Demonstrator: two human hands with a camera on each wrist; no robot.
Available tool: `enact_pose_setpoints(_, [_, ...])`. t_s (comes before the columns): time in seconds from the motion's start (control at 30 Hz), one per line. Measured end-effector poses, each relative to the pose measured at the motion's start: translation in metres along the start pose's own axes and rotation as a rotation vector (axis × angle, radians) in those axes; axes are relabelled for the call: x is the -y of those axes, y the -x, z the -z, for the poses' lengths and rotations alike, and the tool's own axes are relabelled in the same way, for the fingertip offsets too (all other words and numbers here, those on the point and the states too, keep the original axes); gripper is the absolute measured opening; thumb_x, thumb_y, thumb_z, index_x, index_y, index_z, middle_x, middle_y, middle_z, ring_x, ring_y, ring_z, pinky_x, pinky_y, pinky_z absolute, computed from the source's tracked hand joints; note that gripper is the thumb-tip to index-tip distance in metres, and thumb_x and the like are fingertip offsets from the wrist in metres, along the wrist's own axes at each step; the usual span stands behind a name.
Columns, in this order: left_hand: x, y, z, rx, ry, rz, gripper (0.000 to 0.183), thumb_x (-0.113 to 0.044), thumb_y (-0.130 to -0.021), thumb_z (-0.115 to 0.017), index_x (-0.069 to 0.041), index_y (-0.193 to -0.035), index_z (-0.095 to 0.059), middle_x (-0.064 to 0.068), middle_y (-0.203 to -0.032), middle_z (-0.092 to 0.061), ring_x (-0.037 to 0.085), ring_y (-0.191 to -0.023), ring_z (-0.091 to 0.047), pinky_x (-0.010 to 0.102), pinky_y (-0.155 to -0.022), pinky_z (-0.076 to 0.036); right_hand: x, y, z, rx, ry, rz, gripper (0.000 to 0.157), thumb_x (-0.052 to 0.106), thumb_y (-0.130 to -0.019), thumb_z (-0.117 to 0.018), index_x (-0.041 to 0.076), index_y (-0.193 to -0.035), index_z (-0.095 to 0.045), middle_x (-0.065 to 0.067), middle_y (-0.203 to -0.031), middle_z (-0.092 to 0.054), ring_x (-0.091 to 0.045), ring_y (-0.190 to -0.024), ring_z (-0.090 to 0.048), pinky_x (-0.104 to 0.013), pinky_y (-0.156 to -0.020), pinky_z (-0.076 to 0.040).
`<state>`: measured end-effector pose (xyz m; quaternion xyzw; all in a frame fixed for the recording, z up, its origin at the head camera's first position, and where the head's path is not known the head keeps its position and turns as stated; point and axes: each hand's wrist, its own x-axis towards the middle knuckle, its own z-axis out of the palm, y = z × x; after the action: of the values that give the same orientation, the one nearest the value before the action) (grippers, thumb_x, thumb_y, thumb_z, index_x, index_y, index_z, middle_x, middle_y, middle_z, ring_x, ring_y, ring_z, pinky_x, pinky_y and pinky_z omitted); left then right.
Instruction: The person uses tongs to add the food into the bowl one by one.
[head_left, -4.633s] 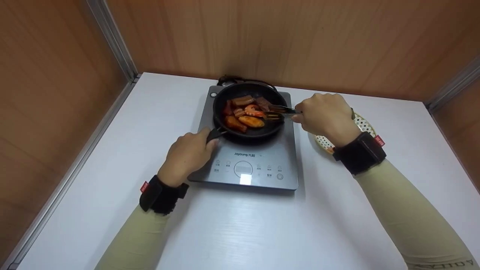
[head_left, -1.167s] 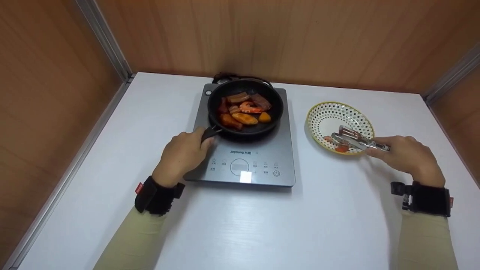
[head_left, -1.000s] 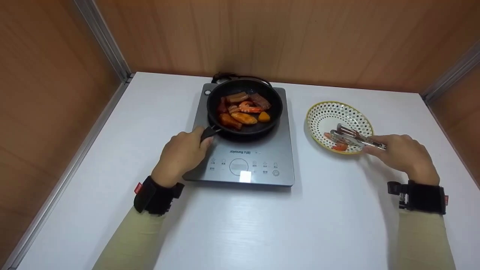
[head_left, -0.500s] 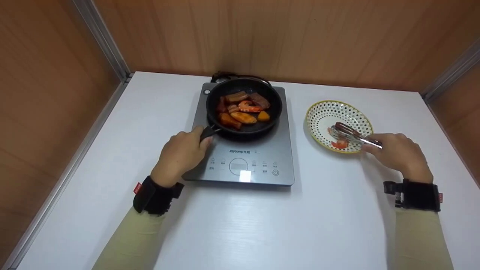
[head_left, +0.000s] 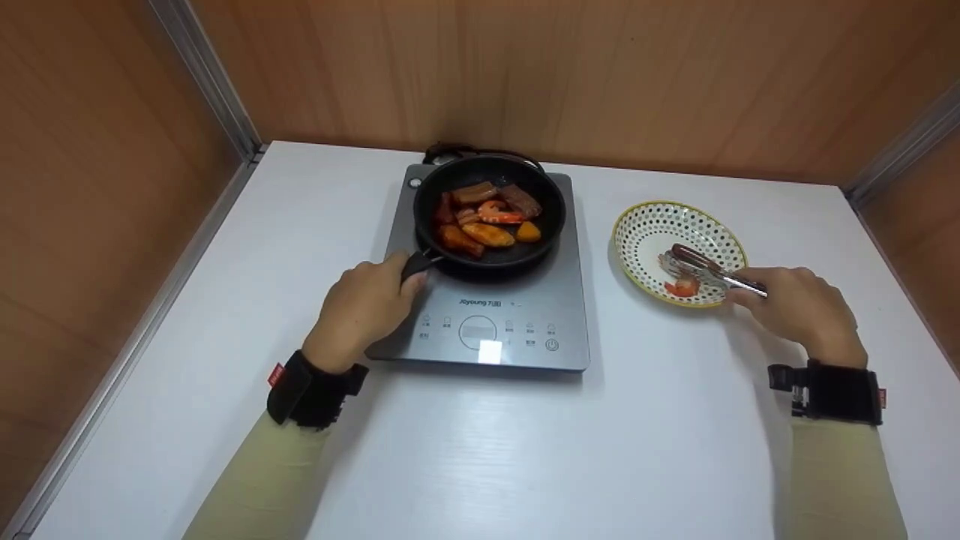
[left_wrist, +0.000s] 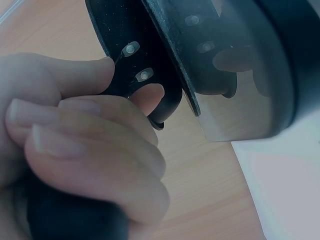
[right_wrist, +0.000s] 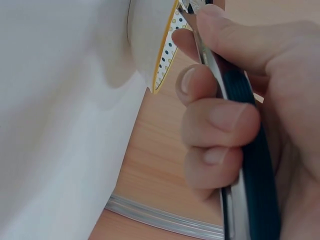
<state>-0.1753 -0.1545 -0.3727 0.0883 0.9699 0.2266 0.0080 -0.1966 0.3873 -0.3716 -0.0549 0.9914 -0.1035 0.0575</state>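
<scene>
In the head view my left hand grips the black handle of a frying pan. Inside the pan lie a shrimp, a yellow-orange chunk and several browned pieces of meat. My right hand holds metal tongs, whose tips reach down into a dotted plate with a yellow rim. At those tips is a small reddish-orange piece of food, partly hidden by the tongs. The right wrist view shows fingers curled round the tongs' dark grip.
Beneath the pan is a grey induction cooker with touch controls, and a black cord lies behind it. The white table backs onto a wood-grain panel, with another panel at the left.
From over the pan, my right hand has moved right to the plate with the tongs. The tongs' arms have since drawn together at the reddish-orange piece. My left hand stays on the pan handle.
</scene>
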Motion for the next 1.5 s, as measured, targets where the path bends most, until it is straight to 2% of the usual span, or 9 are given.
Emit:
enact_pose_setpoints(0.17, [0.000,0.000,0.000,-0.001,0.000,0.000,0.029,-0.033,-0.112,-0.056,-0.005,-0.110,-0.060,0.016,-0.082,-0.064,0.029,-0.069,-0.057,0.040,-0.058,-0.041,-0.003,0.000,0.000,-0.017,0.000,0.000,0.050,0.039,-0.106,-0.066,0.010,-0.147,-0.063,-0.032,-0.139,-0.061,-0.059,-0.127,-0.055,-0.074,-0.092,-0.044])
enact_pose_setpoints(0.33, [0.001,0.001,0.000,0.002,-0.001,-0.002,0.028,-0.032,-0.111,-0.056,-0.005,-0.110,-0.060,0.017,-0.083,-0.064,0.030,-0.070,-0.057,0.041,-0.059,-0.041,-0.001,-0.001,0.000,-0.063,-0.017,0.018,0.051,0.042,-0.107,-0.064,0.010,-0.147,-0.063,-0.032,-0.137,-0.063,-0.057,-0.123,-0.058,-0.071,-0.089,-0.045])
enact_pose_setpoints(0.47, [0.000,0.001,0.001,0.001,0.003,0.000,0.028,-0.032,-0.111,-0.056,-0.005,-0.110,-0.060,0.016,-0.082,-0.064,0.030,-0.070,-0.057,0.040,-0.058,-0.041,0.008,0.000,0.003,-0.128,-0.043,0.043,0.049,0.043,-0.108,-0.061,0.011,-0.146,-0.065,-0.029,-0.133,-0.067,-0.051,-0.115,-0.063,-0.067,-0.086,-0.046])
enact_pose_setpoints(0.6, [0.000,0.001,0.001,-0.005,0.012,0.002,0.028,-0.032,-0.111,-0.057,-0.005,-0.109,-0.060,0.016,-0.081,-0.063,0.029,-0.069,-0.057,0.040,-0.058,-0.040,0.025,0.003,0.008,-0.225,-0.059,0.074,0.049,0.043,-0.107,-0.063,0.011,-0.144,-0.066,-0.026,-0.121,-0.073,-0.041,-0.095,-0.062,-0.055,-0.074,-0.044])
enact_pose_setpoints(0.83, [-0.002,0.001,0.000,0.004,0.012,0.015,0.029,-0.034,-0.111,-0.057,-0.006,-0.108,-0.060,0.016,-0.082,-0.063,0.030,-0.070,-0.058,0.041,-0.059,-0.041,0.070,0.006,0.015,-0.390,-0.052,0.195,0.041,0.032,-0.103,-0.073,0.010,-0.137,-0.072,-0.021,-0.102,-0.076,-0.033,-0.077,-0.057,-0.048,-0.064,-0.039])
enact_pose_setpoints(1.03, [-0.001,0.000,0.000,0.016,0.008,0.022,0.029,-0.035,-0.111,-0.057,-0.006,-0.107,-0.059,0.014,-0.080,-0.062,0.029,-0.069,-0.057,0.039,-0.057,-0.039,0.124,-0.007,0.027,-0.437,0.016,0.293,0.031,0.031,-0.103,-0.073,0.018,-0.130,-0.076,-0.009,-0.080,-0.069,-0.030,-0.067,-0.054,-0.047,-0.056,-0.038])
enact_pose_setpoints(1.2, [-0.002,-0.001,0.001,0.018,0.011,0.019,0.028,-0.035,-0.111,-0.056,-0.007,-0.109,-0.059,0.015,-0.083,-0.063,0.030,-0.071,-0.058,0.040,-0.059,-0.040,0.179,-0.013,0.035,-0.424,0.056,0.265,0.021,0.033,-0.106,-0.068,0.021,-0.119,-0.077,-0.004,-0.074,-0.062,-0.028,-0.064,-0.054,-0.043,-0.052,-0.036])
enact_pose_setpoints(1.33, [-0.002,-0.001,0.001,0.019,0.010,0.025,0.028,-0.035,-0.111,-0.056,-0.007,-0.110,-0.059,0.015,-0.083,-0.063,0.030,-0.072,-0.057,0.040,-0.060,-0.040,0.214,-0.019,0.034,-0.395,0.102,0.262,0.019,0.035,-0.105,-0.067,0.019,-0.101,-0.074,-0.008,-0.075,-0.065,-0.034,-0.064,-0.060,-0.051,-0.052,-0.042])
enact_pose_setpoints(1.5, [-0.002,-0.001,-0.001,0.016,0.012,0.025,0.028,-0.035,-0.111,-0.056,-0.006,-0.109,-0.059,0.015,-0.083,-0.063,0.030,-0.071,-0.057,0.040,-0.059,-0.040,0.240,-0.029,0.032,-0.254,0.186,0.235,0.023,0.034,-0.104,-0.064,0.015,-0.093,-0.073,-0.016,-0.079,-0.070,-0.040,-0.071,-0.066,-0.058,-0.058,-0.047])
